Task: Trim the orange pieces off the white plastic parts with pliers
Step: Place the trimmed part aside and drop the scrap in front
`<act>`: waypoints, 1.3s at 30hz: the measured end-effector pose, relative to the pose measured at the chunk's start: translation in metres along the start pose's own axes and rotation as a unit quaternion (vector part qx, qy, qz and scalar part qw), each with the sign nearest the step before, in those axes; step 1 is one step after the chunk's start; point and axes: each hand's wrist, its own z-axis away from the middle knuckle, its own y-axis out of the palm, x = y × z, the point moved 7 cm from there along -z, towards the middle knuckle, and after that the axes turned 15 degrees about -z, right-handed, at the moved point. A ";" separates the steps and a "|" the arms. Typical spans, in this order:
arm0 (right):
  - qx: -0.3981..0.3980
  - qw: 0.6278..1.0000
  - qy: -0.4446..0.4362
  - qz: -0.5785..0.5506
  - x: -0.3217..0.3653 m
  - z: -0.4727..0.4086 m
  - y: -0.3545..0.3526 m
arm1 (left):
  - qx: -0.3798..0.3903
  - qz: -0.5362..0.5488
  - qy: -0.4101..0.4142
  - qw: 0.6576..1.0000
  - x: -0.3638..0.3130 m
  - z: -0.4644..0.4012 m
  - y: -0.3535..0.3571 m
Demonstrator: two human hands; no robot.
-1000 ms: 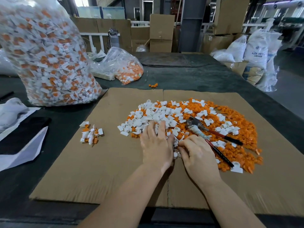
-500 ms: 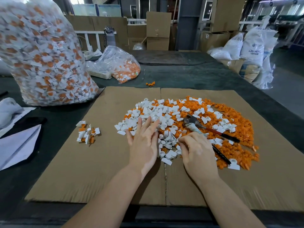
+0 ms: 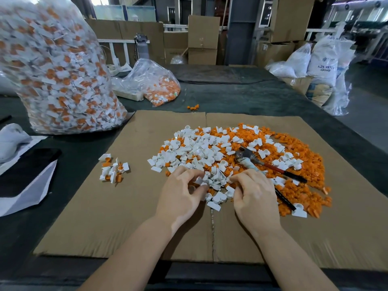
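Note:
A heap of white plastic parts [image 3: 195,148] lies on the cardboard sheet [image 3: 100,217], merging on the right into a spread of cut orange pieces [image 3: 304,185]. The pliers [image 3: 247,158], with red and black handles, lie on the heap; one handle runs under my right hand. My left hand [image 3: 180,198] and my right hand [image 3: 254,196] sit side by side at the heap's near edge. Both have their fingers curled over white parts. A small separate cluster of white-and-orange parts [image 3: 113,169] lies to the left.
A big clear bag of untrimmed parts [image 3: 54,70] stands at the back left, with a smaller bag [image 3: 155,85] behind the cardboard. A black flat object on white paper [image 3: 25,166] lies at the left. White sacks [image 3: 327,66] and boxes stand beyond the table's right edge.
My left hand, flat on the heap before, has drawn back toward me and curled its fingers over white parts. My right hand stayed by the pliers' handle, its fingers now curled on parts.

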 end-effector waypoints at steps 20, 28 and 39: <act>0.063 0.985 0.121 0.109 -0.023 -0.035 0.030 | -0.005 0.062 -0.062 0.996 -0.002 -0.001 0.000; 0.050 0.991 0.109 0.059 -0.023 -0.033 0.027 | -0.019 0.037 -0.056 0.998 -0.008 -0.009 0.006; -0.045 0.998 0.030 -0.009 -0.005 -0.024 0.002 | -0.044 0.089 -0.043 0.994 -0.017 -0.011 0.010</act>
